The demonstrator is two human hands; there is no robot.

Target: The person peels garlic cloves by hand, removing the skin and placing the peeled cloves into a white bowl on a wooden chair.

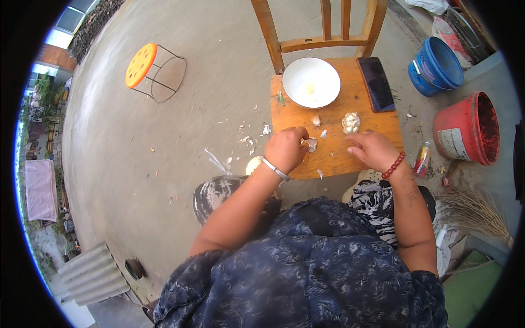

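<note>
On the seat of a wooden chair (348, 160) a white bowl (311, 80) holds a few peeled garlic cloves (310, 87). A garlic bulb (351, 123) lies just beyond my right hand (371, 149), whose thumb and fingers are apart with nothing seen between them. My left hand (287, 148) is bent over the seat's left part, its fingertips beside pieces of garlic skin (312, 144); whether it grips anything is hidden. An unpeeled garlic clove (316, 120) rests between the bowl and the hands.
A smartphone (376, 84) lies at the seat's right edge, a green scrap (281, 98) at its left. Blue (436, 66) and red (466, 128) buckets, a bottle (422, 159) and a straw broom (475, 209) are to the right. An orange-topped stool (141, 65) stands at left; skins litter the floor.
</note>
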